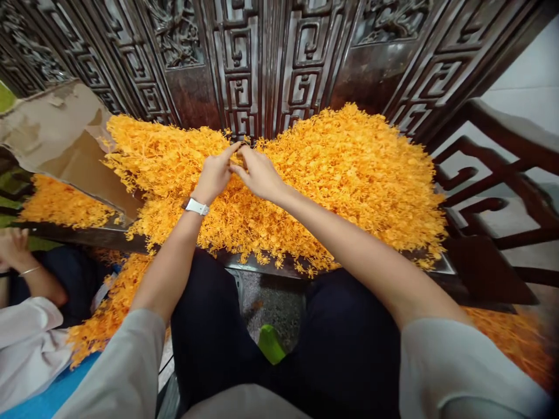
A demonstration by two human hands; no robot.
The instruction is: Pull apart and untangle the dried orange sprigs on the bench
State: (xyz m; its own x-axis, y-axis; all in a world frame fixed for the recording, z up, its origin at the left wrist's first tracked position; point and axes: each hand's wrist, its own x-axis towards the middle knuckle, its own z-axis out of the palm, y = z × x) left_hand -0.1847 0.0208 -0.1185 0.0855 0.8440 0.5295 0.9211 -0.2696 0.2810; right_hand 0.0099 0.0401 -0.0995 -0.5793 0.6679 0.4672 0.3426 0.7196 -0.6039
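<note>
A wide heap of small, spiky orange pieces (358,169), which look like plastic flower parts, covers the dark wooden bench seat (279,269). Above the middle of the heap, my left hand (215,174) and my right hand (261,173) meet at the fingertips. Both are closed in a pinch, thumbs and forefingers close together. Whatever sits between the fingertips is too small and too covered to make out; bits of orange show just behind them. A white watch band (197,206) circles my left wrist.
A carved dark wooden backrest (262,64) rises behind the heap, with an openwork armrest (502,180) at the right. A torn cardboard piece (65,139) stands at the left, more orange pieces (65,201) beside it. Another person's hands (17,250) show at far left.
</note>
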